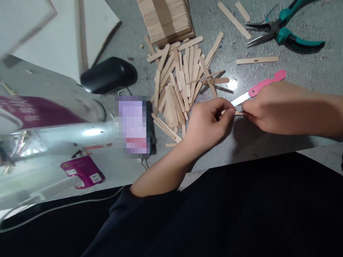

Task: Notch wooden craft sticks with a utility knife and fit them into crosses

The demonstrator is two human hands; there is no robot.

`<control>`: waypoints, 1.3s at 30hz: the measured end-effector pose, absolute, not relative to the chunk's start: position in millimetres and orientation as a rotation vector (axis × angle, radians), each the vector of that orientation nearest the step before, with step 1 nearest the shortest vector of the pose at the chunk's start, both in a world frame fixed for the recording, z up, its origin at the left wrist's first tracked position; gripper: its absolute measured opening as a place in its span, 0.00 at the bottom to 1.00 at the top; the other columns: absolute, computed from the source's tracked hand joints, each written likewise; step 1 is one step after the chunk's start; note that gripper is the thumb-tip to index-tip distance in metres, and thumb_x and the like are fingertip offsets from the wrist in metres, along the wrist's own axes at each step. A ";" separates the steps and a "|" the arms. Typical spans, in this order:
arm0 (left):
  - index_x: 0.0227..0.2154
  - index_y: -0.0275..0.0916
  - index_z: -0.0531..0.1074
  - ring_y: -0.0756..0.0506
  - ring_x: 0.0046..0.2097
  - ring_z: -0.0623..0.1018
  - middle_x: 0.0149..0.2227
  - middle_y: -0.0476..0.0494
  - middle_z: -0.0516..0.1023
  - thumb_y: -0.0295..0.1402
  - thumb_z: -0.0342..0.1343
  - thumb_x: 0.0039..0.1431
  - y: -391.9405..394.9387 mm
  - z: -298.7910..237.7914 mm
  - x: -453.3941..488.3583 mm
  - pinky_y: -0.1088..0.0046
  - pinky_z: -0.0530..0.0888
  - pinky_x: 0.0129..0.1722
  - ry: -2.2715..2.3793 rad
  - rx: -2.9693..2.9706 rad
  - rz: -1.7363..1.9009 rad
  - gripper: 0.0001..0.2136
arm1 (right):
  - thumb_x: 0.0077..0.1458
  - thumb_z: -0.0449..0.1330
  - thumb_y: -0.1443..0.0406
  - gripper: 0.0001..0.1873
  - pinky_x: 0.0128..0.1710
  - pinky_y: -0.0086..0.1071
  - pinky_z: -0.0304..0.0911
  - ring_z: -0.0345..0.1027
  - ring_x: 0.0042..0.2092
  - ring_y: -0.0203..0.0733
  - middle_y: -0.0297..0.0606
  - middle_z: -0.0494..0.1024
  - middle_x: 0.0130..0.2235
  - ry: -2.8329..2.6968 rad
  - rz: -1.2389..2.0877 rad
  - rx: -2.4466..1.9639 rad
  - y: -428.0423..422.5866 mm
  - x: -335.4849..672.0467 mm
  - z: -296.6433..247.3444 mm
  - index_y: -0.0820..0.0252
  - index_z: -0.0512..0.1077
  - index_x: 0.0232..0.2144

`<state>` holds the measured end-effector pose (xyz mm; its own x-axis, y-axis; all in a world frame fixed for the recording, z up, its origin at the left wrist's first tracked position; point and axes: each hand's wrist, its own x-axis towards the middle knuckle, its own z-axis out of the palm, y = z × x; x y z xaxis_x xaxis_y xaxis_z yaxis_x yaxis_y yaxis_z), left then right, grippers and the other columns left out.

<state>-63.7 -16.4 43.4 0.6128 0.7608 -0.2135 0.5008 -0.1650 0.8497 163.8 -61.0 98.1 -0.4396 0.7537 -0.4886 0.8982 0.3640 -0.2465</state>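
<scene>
My left hand (210, 121) is closed in a pinch on one end of a small wooden stick (238, 113) held just above the grey table. My right hand (270, 109) is closed on the stick's other end and also holds a pink-handled craft knife (264, 85), whose metal blade (239, 100) points toward my left fingers. The two hands nearly touch. Just left of my left hand lies a loose pile of wooden craft sticks (179, 84).
A bundled stack of sticks (166, 19) stands at the back. Teal-handled pliers (284, 30) and a few single sticks (257, 60) lie at the back right. A black object (108, 74), a shiny foil sheet (53, 142) and a white board (53, 32) fill the left.
</scene>
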 end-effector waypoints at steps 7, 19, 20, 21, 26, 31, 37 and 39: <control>0.34 0.41 0.83 0.47 0.29 0.73 0.26 0.50 0.76 0.33 0.62 0.68 -15.5 43.0 -63.7 0.66 0.65 0.31 1.022 1.797 0.357 0.07 | 0.78 0.52 0.60 0.18 0.36 0.42 0.41 0.65 0.35 0.47 0.47 0.83 0.40 2.352 -0.739 1.625 -53.0 170.1 104.1 0.59 0.82 0.48; 0.30 0.43 0.80 0.46 0.30 0.73 0.26 0.49 0.78 0.36 0.62 0.67 -2.2 53.3 -66.9 0.65 0.65 0.32 1.035 1.828 0.252 0.09 | 0.76 0.53 0.60 0.20 0.36 0.41 0.40 0.63 0.32 0.44 0.48 0.84 0.42 2.486 -0.736 1.531 -60.5 170.2 85.8 0.60 0.84 0.45; 0.30 0.44 0.80 0.46 0.30 0.73 0.26 0.49 0.78 0.36 0.62 0.67 -2.3 53.8 -66.7 0.65 0.65 0.31 1.035 1.822 0.254 0.09 | 0.76 0.53 0.60 0.20 0.36 0.41 0.40 0.63 0.33 0.44 0.48 0.84 0.42 2.484 -0.747 1.529 -59.7 169.7 85.8 0.60 0.84 0.45; 0.29 0.43 0.80 0.46 0.30 0.73 0.26 0.49 0.78 0.36 0.62 0.66 -2.4 54.1 -66.5 0.65 0.65 0.31 1.034 1.817 0.258 0.09 | 0.76 0.52 0.60 0.20 0.36 0.41 0.40 0.63 0.33 0.44 0.47 0.84 0.42 2.483 -0.758 1.528 -59.1 169.2 86.0 0.59 0.85 0.45; 0.29 0.43 0.79 0.47 0.29 0.73 0.25 0.49 0.78 0.36 0.62 0.66 -2.0 54.5 -66.5 0.66 0.66 0.31 1.022 1.816 0.250 0.09 | 0.75 0.53 0.61 0.20 0.36 0.41 0.40 0.62 0.33 0.44 0.46 0.83 0.40 2.460 -0.789 1.523 -57.2 166.8 88.0 0.60 0.85 0.42; 0.28 0.44 0.80 0.46 0.29 0.73 0.25 0.49 0.78 0.36 0.62 0.66 -1.6 53.8 -66.2 0.65 0.66 0.32 1.042 1.784 0.220 0.10 | 0.74 0.54 0.62 0.20 0.36 0.42 0.40 0.63 0.33 0.43 0.47 0.83 0.39 2.466 -0.811 1.532 -55.4 164.2 88.8 0.61 0.86 0.40; 0.28 0.43 0.79 0.46 0.28 0.71 0.25 0.49 0.76 0.35 0.62 0.65 -3.6 53.2 -64.5 0.65 0.65 0.31 1.051 1.783 0.238 0.09 | 0.74 0.54 0.62 0.21 0.36 0.41 0.40 0.61 0.33 0.43 0.46 0.82 0.38 2.470 -0.779 1.519 -55.2 163.2 87.2 0.61 0.85 0.38; 0.28 0.43 0.79 0.46 0.29 0.72 0.25 0.49 0.77 0.35 0.62 0.65 -4.1 53.7 -64.2 0.66 0.65 0.30 1.043 1.789 0.247 0.09 | 0.74 0.54 0.62 0.21 0.36 0.41 0.39 0.62 0.33 0.43 0.46 0.82 0.38 2.482 -0.777 1.519 -55.8 163.3 86.7 0.61 0.86 0.38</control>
<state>-64.2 -4.1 53.7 0.6058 0.7432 -0.2841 0.5373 -0.1188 0.8350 163.3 -55.8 86.7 -0.4853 0.7943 -0.3654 0.8609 0.3611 -0.3586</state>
